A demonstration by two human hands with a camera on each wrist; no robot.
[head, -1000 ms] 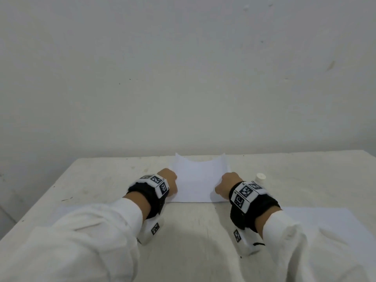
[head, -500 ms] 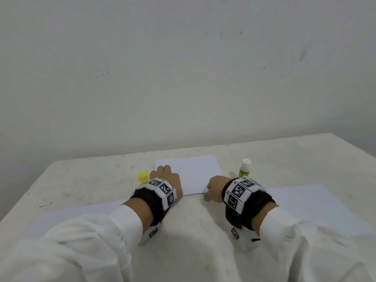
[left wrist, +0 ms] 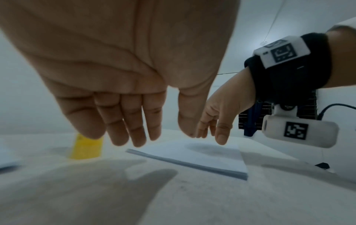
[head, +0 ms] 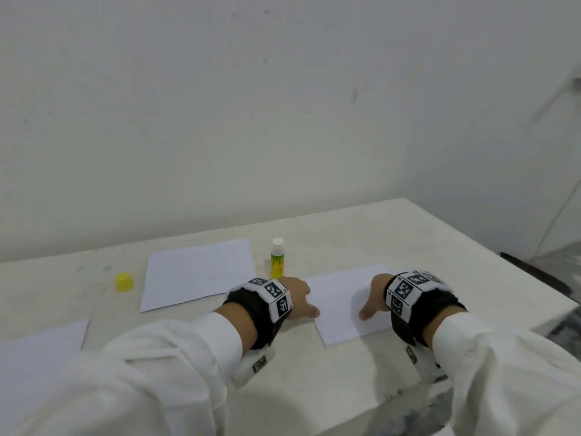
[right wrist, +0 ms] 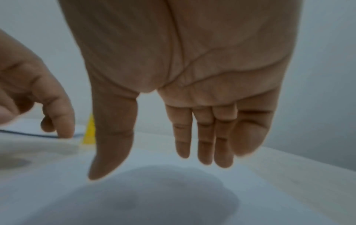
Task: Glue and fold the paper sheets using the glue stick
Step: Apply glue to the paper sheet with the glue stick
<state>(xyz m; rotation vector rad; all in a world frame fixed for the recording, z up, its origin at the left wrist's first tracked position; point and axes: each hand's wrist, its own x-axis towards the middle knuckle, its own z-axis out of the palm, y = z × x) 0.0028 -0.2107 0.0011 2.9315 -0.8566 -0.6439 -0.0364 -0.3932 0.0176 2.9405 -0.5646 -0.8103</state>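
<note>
Glue stick [head: 277, 259] stands between two paper sheets [head: 198, 274]; cap [head: 124, 282] lies leftmost.

The upright glue stick [head: 277, 259] stands just beyond the left hand [head: 297, 298]; bare table [head: 424, 243] lies farther right.

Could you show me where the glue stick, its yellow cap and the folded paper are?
glue stick [head: 277, 262], head view, on its yellow-green body.
yellow cap [head: 124, 282], head view, on its side.
folded paper [head: 198, 273], head view, on the middle of its top face.
</note>
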